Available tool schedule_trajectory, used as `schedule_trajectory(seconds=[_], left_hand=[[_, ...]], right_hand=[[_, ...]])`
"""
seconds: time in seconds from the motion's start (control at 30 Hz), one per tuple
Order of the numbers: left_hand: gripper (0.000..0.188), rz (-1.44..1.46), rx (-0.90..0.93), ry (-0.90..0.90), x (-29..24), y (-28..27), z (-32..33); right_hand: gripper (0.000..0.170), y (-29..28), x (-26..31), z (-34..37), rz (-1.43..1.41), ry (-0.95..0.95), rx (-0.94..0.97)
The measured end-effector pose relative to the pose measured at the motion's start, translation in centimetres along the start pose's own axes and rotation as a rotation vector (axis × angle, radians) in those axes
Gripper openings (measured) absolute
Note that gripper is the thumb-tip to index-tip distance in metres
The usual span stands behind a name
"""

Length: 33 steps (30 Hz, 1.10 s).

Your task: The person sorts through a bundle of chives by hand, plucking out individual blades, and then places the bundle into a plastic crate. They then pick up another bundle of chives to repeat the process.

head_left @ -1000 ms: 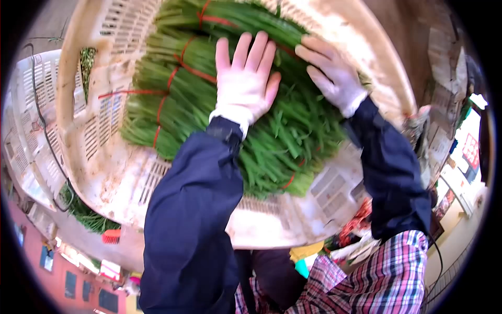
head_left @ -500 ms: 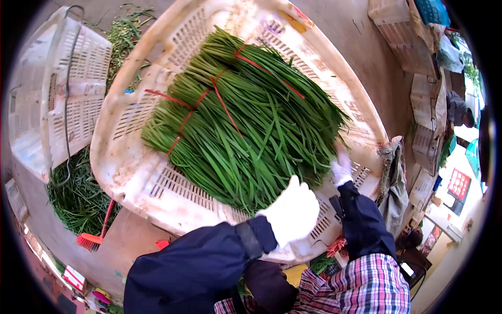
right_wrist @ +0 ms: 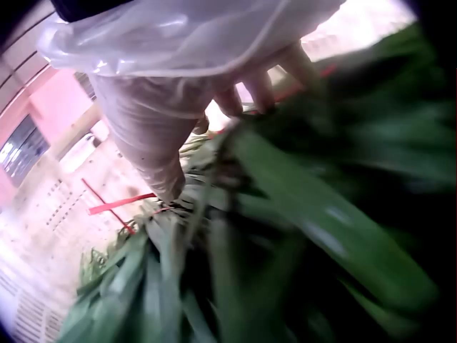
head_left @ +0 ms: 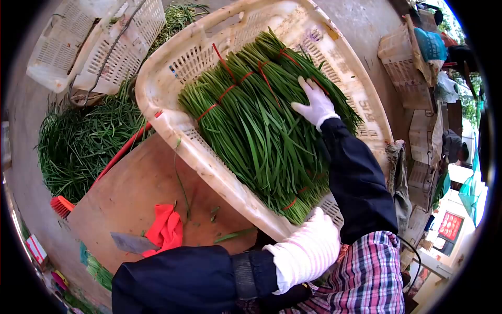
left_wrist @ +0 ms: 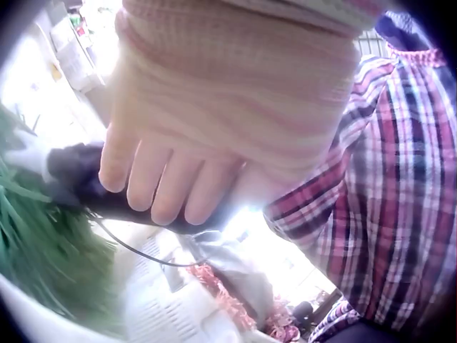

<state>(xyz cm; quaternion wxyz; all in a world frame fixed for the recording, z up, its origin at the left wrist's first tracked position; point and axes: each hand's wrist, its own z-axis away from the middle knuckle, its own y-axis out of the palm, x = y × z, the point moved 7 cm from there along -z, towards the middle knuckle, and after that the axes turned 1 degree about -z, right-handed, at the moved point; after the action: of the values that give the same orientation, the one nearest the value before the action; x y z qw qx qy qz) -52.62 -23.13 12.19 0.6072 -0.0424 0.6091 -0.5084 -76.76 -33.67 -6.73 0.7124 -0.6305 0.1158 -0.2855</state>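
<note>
Green leafy bundles (head_left: 256, 125) tied with red bands lie side by side in a large off-white slotted basket (head_left: 366, 78). My gloved right hand (head_left: 316, 103) rests on the far right bundles, thumb and fingers spread; in the right wrist view this hand (right_wrist: 193, 107) touches the leaves (right_wrist: 328, 214) beside a red band (right_wrist: 121, 204). Over the basket's near edge is my gloved left hand (head_left: 308, 248), near the bundles' lower ends, fingers partly hidden. The left wrist view shows that hand (left_wrist: 221, 121) with its fingers hanging loosely, nothing seen in them.
A brown board (head_left: 130, 193) at lower left bears a red cloth (head_left: 166, 227) and a flat blade (head_left: 130, 243). Loose greens (head_left: 89, 141), a red-handled brush (head_left: 63, 205) and white crates (head_left: 117, 47) are farther left. More crates (head_left: 400, 57) line the right side.
My right hand has moved from the basket's right side up onto the bundles. My left hand stays near the front edge, slightly lower. The view has shifted, showing the board.
</note>
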Motion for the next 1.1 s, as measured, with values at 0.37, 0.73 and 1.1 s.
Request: schedule_trajectory(seconds=[0.37,0.73,1.1], left_hand=[[0.027,-0.095,-0.517,-0.521,-6.6,4.7,21.3],[0.031,-0.111,-0.772,-1.628,-21.7,25.5,36.0],[0.029,0.154,-0.957,-1.863,-20.4,36.1,36.5]], right_hand=[[0.068,-4.9,-7.3,14.1,-0.017,0.137,-0.454],[0.011,-3.3,1.0,8.4,-0.243,-0.297,-0.745],[0.015,0.8,1.1,1.2,0.067,-0.251,-0.595]])
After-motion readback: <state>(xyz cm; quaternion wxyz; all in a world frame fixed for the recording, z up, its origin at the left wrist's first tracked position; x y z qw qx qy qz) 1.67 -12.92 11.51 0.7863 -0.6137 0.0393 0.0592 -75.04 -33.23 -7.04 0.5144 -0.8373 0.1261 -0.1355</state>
